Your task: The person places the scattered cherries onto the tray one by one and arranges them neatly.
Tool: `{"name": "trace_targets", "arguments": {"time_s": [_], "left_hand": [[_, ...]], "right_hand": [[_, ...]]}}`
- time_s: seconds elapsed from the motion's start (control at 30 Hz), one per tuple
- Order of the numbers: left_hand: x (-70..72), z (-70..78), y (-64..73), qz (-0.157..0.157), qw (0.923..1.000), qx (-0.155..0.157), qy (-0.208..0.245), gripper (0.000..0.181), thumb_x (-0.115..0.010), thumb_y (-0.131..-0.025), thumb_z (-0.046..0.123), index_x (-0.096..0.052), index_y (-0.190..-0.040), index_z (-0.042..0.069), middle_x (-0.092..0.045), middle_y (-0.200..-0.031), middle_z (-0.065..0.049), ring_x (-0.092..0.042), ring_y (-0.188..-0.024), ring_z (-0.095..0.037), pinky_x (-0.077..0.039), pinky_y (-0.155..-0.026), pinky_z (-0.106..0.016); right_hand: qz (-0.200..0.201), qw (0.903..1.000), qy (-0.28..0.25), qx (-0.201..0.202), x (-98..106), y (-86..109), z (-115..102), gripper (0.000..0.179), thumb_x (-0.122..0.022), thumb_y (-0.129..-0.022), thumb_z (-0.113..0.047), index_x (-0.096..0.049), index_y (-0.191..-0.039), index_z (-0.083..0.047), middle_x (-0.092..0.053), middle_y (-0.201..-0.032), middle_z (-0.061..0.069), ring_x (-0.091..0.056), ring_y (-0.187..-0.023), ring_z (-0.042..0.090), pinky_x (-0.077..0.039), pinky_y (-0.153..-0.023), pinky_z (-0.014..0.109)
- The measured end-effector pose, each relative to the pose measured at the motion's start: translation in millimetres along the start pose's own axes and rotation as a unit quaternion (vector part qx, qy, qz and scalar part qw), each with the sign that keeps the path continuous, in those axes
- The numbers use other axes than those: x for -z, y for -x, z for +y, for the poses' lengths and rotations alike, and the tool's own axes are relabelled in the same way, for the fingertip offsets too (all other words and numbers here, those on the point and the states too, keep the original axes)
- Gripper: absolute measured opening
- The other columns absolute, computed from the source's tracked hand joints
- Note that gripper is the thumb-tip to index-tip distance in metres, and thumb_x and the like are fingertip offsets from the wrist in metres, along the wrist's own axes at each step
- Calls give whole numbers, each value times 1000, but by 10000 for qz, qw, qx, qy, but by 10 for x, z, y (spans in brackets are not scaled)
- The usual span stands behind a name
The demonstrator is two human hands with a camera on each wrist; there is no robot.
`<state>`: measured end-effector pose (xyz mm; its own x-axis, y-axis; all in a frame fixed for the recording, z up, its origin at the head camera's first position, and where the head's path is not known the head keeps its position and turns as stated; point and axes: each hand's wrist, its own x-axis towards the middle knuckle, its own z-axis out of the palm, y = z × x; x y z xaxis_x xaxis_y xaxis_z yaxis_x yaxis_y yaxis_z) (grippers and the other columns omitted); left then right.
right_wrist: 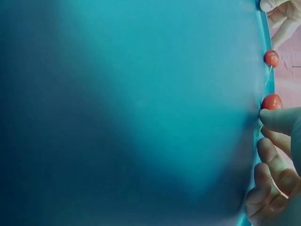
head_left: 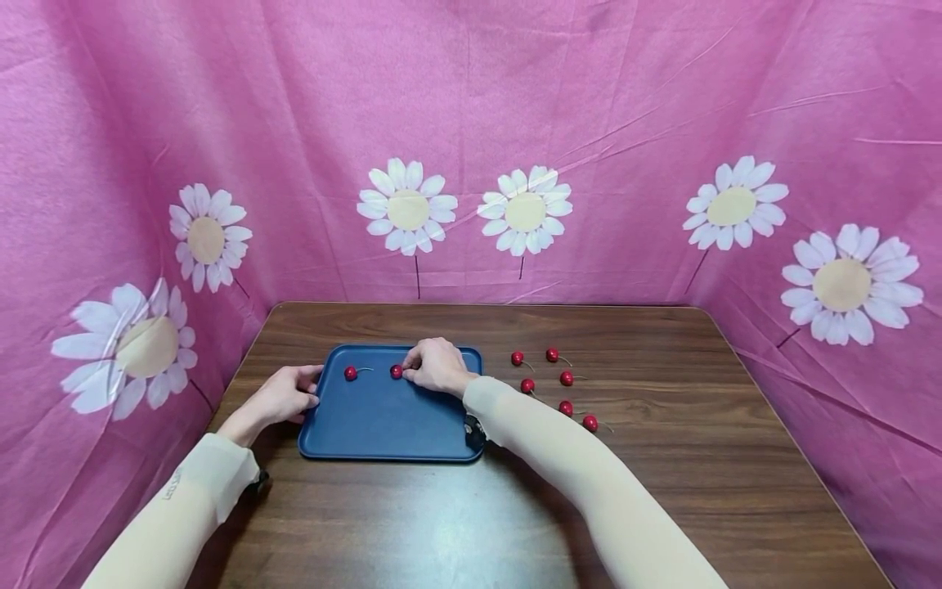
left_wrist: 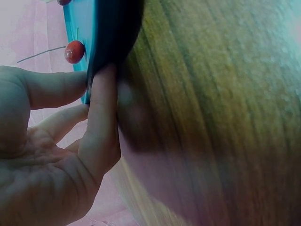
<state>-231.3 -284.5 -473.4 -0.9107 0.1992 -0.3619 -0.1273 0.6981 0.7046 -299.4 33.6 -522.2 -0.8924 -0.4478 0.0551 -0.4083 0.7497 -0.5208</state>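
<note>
A blue rectangular tray (head_left: 390, 429) lies on the wooden table. My left hand (head_left: 280, 395) grips its left edge, with the thumb at the rim and a finger beneath it in the left wrist view. One red cherry (head_left: 351, 373) with a thin stem rests in the tray's upper left, its stem pointing right. To its right, my right hand (head_left: 439, 366) pinches a second cherry (head_left: 396, 371) at its stem side, low over the tray. The right wrist view shows thumb and fingertip right beside this cherry (right_wrist: 272, 101), a bit of green stem below them.
Several more stemmed cherries (head_left: 566, 379) lie scattered on the table (head_left: 677, 458) to the right of the tray, close to the right forearm. A pink cloth (head_left: 471, 98) printed with white daisies hangs behind and on both sides of the table.
</note>
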Motion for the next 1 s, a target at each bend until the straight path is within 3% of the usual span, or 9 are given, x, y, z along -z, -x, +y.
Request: {"name": "trace_targets", "arguments": {"time_s": [0.13,0.33,0.57,0.8,1.0], "left_hand": [[-8,3,7,-1,10000,5,-46,75,-66,-101,-5,-35,-169,-11,-66,-121,-27,-72,-101,-25,-72,-84,-52],[-2,-2,1,16,10000,7,-47,75,-67,-102,-4,-35,-170,-10,-66,-120,-27,-72,-100,-25,-72,-84,-51],[9,-17,-14,37,10000,19,20,75,-67,-101,-5,-36,-169,-10,-66,-117,-24,-70,-97,-23,-72,-80,-48],[14,0,-8,34,10000,43,12,75,-67,-102,-4,-36,-170,-10,-65,-119,-25,-70,-100,-25,-71,-81,-49],[12,0,8,12,10000,38,1,75,-67,-102,-5,-36,-169,-10,-65,-119,-25,-70,-101,-26,-72,-82,-50]], "right_hand": [[94,9997,49,236,-72,-45,140,12,-82,-96,-32,-91,-104,-34,-80,-97,-13,-70,-89,5,-58,-76,29],[-144,9992,-122,349,310,166,-62,19,-82,-98,-28,-90,-115,-23,-86,-107,-5,-77,-100,11,-63,-89,33],[-245,9977,-223,597,652,352,-91,31,-83,-100,-30,-86,-127,-14,-87,-118,0,-78,-108,18,-64,-95,36],[-241,9966,-232,748,941,610,100,34,-84,-100,-28,-84,-129,-9,-86,-120,4,-78,-109,22,-66,-96,40],[-173,9961,-408,767,1184,904,349,33,-85,-99,-23,-83,-127,-7,-86,-119,10,-80,-98,19,-68,-89,37]]}}
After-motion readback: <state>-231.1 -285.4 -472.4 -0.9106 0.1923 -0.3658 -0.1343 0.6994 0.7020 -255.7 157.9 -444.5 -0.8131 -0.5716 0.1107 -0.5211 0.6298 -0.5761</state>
